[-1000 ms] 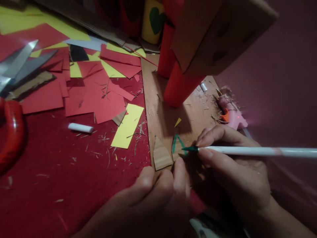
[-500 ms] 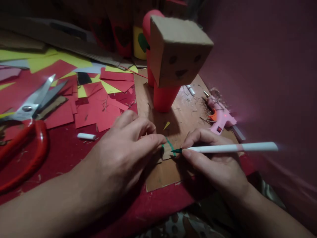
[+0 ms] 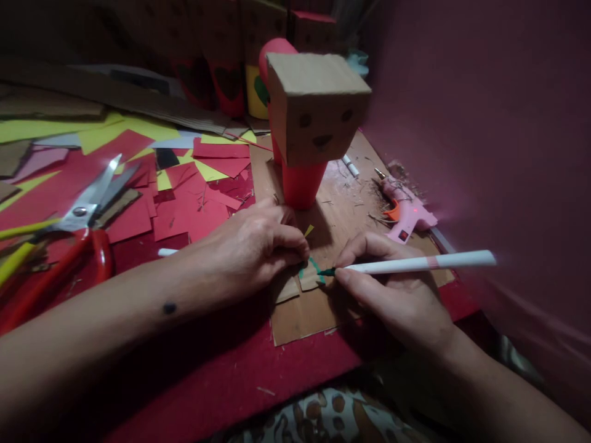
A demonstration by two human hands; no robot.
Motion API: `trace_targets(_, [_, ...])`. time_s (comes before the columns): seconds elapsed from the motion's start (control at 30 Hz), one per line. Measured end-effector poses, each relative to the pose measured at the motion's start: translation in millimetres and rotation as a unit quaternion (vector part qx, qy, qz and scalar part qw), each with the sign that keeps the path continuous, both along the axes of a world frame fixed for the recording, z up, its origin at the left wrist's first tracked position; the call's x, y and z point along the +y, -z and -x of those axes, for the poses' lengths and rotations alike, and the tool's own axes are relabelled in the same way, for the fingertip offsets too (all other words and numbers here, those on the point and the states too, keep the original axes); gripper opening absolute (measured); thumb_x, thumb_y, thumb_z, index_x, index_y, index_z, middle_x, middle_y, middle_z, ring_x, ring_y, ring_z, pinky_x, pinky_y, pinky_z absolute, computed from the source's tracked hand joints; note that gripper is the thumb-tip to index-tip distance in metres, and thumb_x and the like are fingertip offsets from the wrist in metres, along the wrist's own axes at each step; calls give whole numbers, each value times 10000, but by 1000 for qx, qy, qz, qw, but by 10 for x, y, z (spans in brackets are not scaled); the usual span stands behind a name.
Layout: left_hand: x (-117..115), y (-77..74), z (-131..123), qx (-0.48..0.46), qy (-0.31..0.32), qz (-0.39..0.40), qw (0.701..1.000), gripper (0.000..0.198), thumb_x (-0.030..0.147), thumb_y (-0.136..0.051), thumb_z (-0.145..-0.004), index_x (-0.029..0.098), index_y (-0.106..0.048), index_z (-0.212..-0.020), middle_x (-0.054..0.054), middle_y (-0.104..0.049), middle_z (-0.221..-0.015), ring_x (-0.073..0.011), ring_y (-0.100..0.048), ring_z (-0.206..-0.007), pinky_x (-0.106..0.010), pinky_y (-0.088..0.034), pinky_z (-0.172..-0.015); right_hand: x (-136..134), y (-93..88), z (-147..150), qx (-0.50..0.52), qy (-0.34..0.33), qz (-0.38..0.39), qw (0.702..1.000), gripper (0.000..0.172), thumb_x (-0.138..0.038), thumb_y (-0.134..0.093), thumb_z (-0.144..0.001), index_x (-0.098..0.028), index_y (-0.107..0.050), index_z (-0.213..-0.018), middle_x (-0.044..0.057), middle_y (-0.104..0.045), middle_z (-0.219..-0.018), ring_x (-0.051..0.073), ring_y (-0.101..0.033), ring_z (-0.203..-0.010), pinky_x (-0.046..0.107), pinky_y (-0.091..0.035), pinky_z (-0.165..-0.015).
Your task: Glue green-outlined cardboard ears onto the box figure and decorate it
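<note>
A white felt-tip marker (image 3: 410, 263) with a green tip is pinched in my right hand (image 3: 397, 295). Its tip meets a small cardboard piece (image 3: 309, 280) that has green lines along its edges. My left hand (image 3: 258, 246) has its fingers bunched at the top of this piece, holding it down; the exact fingertips are partly hidden. Beside it, under my left wrist, lies a second cardboard scrap (image 3: 287, 291). Both lie on a brown board (image 3: 305, 323). Just behind stands a red cup-shaped figure (image 3: 302, 184) with a cardboard box head (image 3: 323, 111) bearing a drawn face.
A pink glue gun (image 3: 409, 209) rests at the board's right, near a white marker cap (image 3: 351, 166). Red-handled scissors (image 3: 87, 212) lie on the left among red paper scraps (image 3: 184, 209). More cups (image 3: 228, 89) stand at the back. A pinkish wall (image 3: 484, 154) bounds the right.
The view has shifted slightly. My left hand has drawn back and turned a little, baring more of the cardboard scrap beside it. The marker tip stays near the green-lined edge.
</note>
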State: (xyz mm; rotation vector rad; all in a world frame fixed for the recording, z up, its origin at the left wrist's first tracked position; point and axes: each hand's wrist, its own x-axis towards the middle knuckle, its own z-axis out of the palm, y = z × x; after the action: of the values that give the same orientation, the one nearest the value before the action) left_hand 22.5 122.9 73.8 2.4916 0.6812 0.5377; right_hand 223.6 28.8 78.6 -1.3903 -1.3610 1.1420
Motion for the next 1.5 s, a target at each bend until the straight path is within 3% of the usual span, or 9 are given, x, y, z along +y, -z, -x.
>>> trace_targets(0.13, [37, 83, 9, -21, 28, -29, 999, 274, 205, -539, -956, 221, -794, -856, -62, -638, -862, -201, -572, -874, -284, -451, -702, -4, -4, 2, -13, -7, -6, 1000, 112, -133, -636, -776, -218, -585, -725, -72, -557, -504, 81, -469, -367, 194, -371, -349])
trace_targets(0.4, [18, 17, 27, 21, 18, -1, 1000, 204, 315, -600, -964, 230, -774, -901, -39, -583, -835, -215, -537, -874, -321, -433, -743, -10, -19, 26, -61, -14, -45, 997, 112, -110, -655, -786, -208, -614, -750, -42, -624, -575, 92, -543, -443, 190, -418, -397])
trace_targets(0.53, [-58, -2, 28, 44, -4, 27, 999, 227, 448, -645, -920, 249, -749, -945, -38, -564, -876, -234, -509, -884, -347, -408, -730, -21, -3, 22, -31, 2, -27, 999, 123, -133, -670, -816, -218, -604, -755, -75, -549, -495, 85, -470, -378, 203, -398, -370])
trace_targets(0.67, [-129, -9, 6, 53, -16, 3, 998, 144, 326, -617, -900, 228, -721, -921, -49, -566, -903, -243, -489, -884, -375, -387, -741, -33, 6, 7, -4, 25, -8, 1000, 117, -181, -673, -840, -229, -604, -758, -82, -532, -461, 101, -475, -361, 228, -421, -381])
trace_targets(0.77, [-121, 34, -1, 41, -11, -9, 999, 204, 273, -530, -944, 227, -727, -916, -49, -569, -879, -236, -490, -869, -379, -380, -749, -34, -9, 6, -20, 17, -16, 1000, 117, -170, -671, -828, -227, -610, -746, -74, -550, -486, 94, -475, -374, 220, -413, -383])
trace_targets(0.93, [-78, 97, -4, 4, -26, -12, 1000, 259, 294, -512, -971, 235, -752, -896, -37, -573, -818, -221, -494, -830, -360, -369, -733, -31, -28, 27, -61, 3, -45, 997, 108, -127, -685, -787, -210, -633, -742, -46, -619, -574, 88, -518, -434, 196, -401, -392])
trace_targets(1.1, [-167, 21, -22, 41, -38, 15, 998, 165, 327, -606, -902, 221, -732, -907, -45, -567, -864, -259, -498, -907, -388, -397, -784, -45, -35, 39, 18, 44, 2, 999, 126, -164, -701, -818, -217, -609, -751, -76, -569, -488, 84, -471, -356, 205, -400, -367])
trace_targets(1.2, [-242, 7, -28, 43, -50, -12, 998, 147, 284, -585, -898, 210, -699, -952, -60, -563, -915, -274, -488, -945, -406, -409, -802, -52, -47, 40, 44, 73, 21, 996, 135, -187, -707, -821, -214, -607, -736, -70, -566, -482, 90, -474, -351, 207, -377, -354])
trace_targets(1.5, [-331, 42, -49, 68, -49, -92, 992, 153, 271, -491, -922, 182, -614, -936, -87, -520, -919, -290, -448, -902, -436, -385, -746, -67, -38, 78, 1, 39, 13, 999, 123, -169, -683, -830, -226, -621, -740, -75, -576, -513, 89, -492, -390, 219, -416, -412])
